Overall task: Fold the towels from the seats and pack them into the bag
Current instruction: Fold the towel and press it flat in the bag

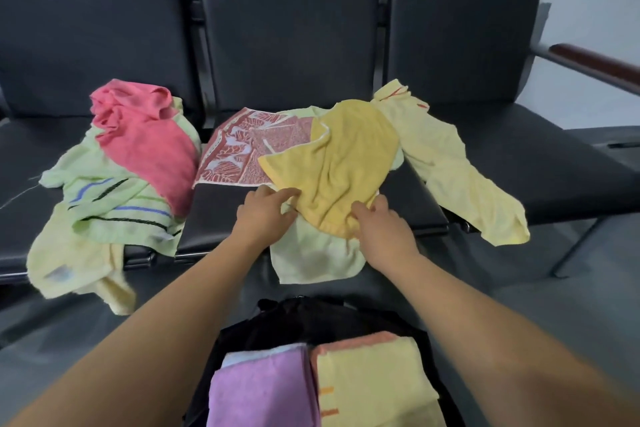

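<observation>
Yellow towel (343, 163) lies crumpled on middle seat (221, 215), over a patterned red towel (242, 149) and a pale green towel (311, 253) that hangs off the seat's front edge. Left hand (265, 217) pinches its near-left edge, fingers curled; right hand (382, 224) grips its near hem, fingers dug into the cloth. Black bag (277, 322) stands open below the arms, holding a folded purple towel (263, 392) beside a folded pale yellow one (374, 378).

Fuzzy terry-cloth towels (343, 163), matt seats (291, 55)
</observation>
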Demonstrator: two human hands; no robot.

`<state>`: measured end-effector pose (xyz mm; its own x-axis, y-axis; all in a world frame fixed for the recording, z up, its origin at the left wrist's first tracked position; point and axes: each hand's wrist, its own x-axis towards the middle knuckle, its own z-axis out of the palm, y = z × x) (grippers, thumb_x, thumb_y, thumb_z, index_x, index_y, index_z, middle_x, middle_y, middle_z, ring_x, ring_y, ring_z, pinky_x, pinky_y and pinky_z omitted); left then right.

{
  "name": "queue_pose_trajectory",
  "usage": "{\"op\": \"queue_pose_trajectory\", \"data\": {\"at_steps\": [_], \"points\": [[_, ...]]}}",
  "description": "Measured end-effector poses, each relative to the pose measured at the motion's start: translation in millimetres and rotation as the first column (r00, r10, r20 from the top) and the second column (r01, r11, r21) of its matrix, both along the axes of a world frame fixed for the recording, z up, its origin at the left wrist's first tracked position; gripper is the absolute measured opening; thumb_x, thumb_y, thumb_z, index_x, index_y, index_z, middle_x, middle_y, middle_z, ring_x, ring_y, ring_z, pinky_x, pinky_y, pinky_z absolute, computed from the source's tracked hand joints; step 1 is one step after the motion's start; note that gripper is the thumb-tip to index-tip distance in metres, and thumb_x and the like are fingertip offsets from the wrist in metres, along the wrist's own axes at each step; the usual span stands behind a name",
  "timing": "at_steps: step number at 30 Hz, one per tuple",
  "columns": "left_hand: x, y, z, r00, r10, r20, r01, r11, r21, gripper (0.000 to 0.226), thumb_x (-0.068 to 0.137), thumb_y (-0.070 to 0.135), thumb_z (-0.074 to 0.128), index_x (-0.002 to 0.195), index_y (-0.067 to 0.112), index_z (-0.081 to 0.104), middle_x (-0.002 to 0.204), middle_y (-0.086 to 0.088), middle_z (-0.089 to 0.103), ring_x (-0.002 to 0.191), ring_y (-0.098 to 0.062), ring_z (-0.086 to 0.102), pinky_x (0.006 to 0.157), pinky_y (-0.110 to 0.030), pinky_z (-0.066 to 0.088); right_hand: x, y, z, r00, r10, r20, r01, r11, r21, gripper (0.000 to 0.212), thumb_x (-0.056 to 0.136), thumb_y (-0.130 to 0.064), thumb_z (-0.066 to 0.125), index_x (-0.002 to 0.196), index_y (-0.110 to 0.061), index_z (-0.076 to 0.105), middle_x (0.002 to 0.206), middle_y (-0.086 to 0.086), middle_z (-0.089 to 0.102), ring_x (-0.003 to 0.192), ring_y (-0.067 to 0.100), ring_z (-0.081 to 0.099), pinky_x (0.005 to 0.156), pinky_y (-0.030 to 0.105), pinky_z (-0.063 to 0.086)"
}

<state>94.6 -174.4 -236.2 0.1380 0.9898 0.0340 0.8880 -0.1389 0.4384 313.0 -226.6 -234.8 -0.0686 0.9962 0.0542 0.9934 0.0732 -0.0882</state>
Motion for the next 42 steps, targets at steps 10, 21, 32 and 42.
{"op": "queue_pose_trajectory", "data": {"at_steps": [10, 21, 32, 42], "points": [[12, 11, -1, 0.972, 0.063, 0.225, -0.112, 0.971, 0.211, 0.014, 0.097, 0.019, 0.060, 0.097, 0.021, 0.073, 0.096, 0.001, 0.050, 0.095, -0.028, 0.056, 0.075, -0.034, 0.043, -2, -3, 52, 0.865, 0.062, -0.497, 0.022, 0.987, 0.161, 0.015, 0.100, -0.013, 0.051, 0.089, -0.014, 0.042, 0.092, 0.004, 0.051, 0.079, 0.030, 0.054, 0.070, 0.049, 0.046], [27, -17, 31, 0.921, -0.237, 0.311, 0.171, 0.959, 0.224, 0.025, 0.093, 0.021, 0.069, 0.118, 0.016, 0.069, 0.111, 0.002, 0.057, 0.101, -0.015, 0.058, 0.084, -0.021, 0.039, -4, -42, 125, 0.584, 0.182, -0.791, 0.138, 0.938, 0.318, 0.006, 0.103, -0.017, 0.051, 0.104, -0.015, 0.045, 0.076, -0.003, 0.049, 0.067, 0.010, 0.049, 0.074, 0.043, 0.051], [-12, -38, 58, 0.980, -0.040, 0.196, -0.005, 0.974, 0.225, 0.019, 0.093, 0.027, 0.069, 0.083, 0.015, 0.059, 0.076, 0.001, 0.058, 0.077, -0.024, 0.054, 0.065, -0.036, 0.037, 48, -58, 118, 0.753, -0.013, -0.658, 0.214, 0.951, 0.225, 0.006, 0.100, -0.020, 0.060, 0.097, -0.021, 0.065, 0.082, -0.010, 0.060, 0.070, 0.010, 0.054, 0.059, 0.022, 0.038], [-27, -84, 88, 0.993, 0.086, 0.084, -0.107, 0.952, 0.288, 0.021, 0.090, -0.004, 0.054, 0.095, 0.010, 0.068, 0.082, -0.012, 0.066, 0.080, -0.033, 0.060, 0.069, -0.039, 0.045, 59, -76, 132, 0.515, 0.034, -0.857, 0.273, 0.941, 0.202, 0.015, 0.101, -0.025, 0.060, 0.105, -0.018, 0.074, 0.092, -0.002, 0.075, 0.089, 0.013, 0.074, 0.090, 0.043, 0.060]]}}
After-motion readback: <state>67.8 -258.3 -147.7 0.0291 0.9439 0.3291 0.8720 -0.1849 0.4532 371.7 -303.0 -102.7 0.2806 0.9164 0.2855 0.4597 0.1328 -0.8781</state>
